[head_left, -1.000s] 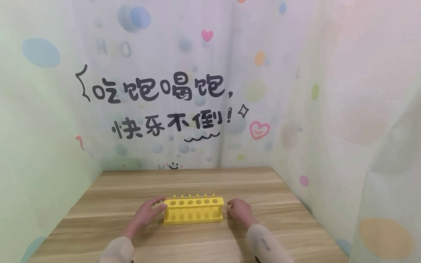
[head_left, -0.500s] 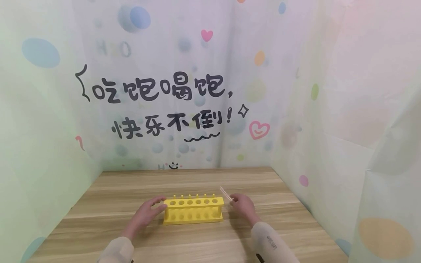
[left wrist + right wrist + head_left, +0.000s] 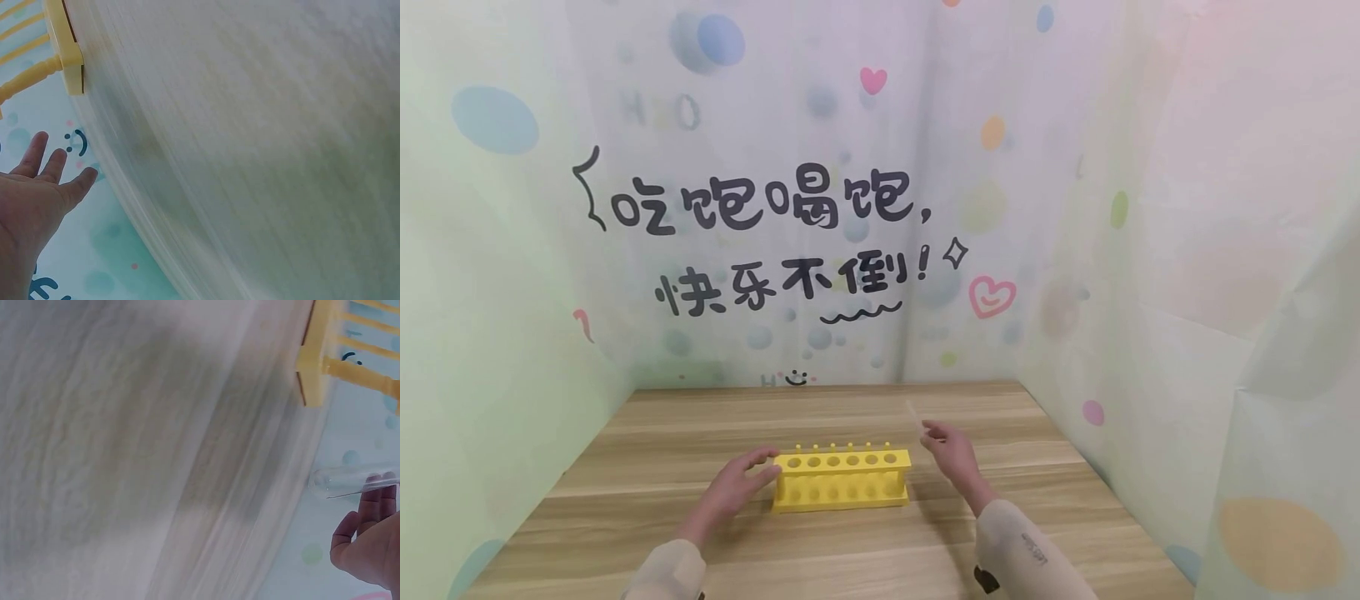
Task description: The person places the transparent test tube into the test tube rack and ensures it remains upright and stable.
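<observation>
A yellow test tube rack (image 3: 842, 504) stands upright on the wood-grain table, a row of round holes along its top and short pegs behind. At the rack's left end is my left hand (image 3: 735, 486), fingers extended and holding nothing; whether they touch the rack cannot be told. My right hand (image 3: 952, 457) is raised off the rack's right end and pinches a clear test tube (image 3: 340, 480) between thumb and fingers. In the head view the tube (image 3: 914, 414) tilts up and left, faint against the background. No tube shows in the rack's holes.
The wooden table (image 3: 820, 554) runs back to a patterned curtain (image 3: 820, 100) with dark lettering. More curtain hangs at the left and at the right (image 3: 1180, 233), bordering the table's sides.
A clear test tube has come into view in my right hand, which moved up and slightly away from the rack. The left hand and the rack stay where they were.
</observation>
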### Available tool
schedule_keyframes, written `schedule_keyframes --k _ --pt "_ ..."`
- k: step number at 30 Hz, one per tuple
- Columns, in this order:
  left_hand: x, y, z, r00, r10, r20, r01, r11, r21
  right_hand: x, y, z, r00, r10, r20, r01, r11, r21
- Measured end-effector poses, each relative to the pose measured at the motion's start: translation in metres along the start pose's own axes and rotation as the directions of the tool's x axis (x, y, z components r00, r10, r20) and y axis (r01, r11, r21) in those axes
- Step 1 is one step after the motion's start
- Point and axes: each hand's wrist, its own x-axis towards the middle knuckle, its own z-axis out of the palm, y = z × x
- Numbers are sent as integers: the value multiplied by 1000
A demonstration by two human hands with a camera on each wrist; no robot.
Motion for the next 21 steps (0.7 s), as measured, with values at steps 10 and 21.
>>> schedule_keyframes --k 10,21 --pt "0 1 1 1000 -6 1 6 1000 -20 5 -18 -2 998 34 -55 -24 985 170" --pt "-1 1 1 1000 -16 -5 16 1000 -13 8 -51 0 994 -29 -101 60 943 328"
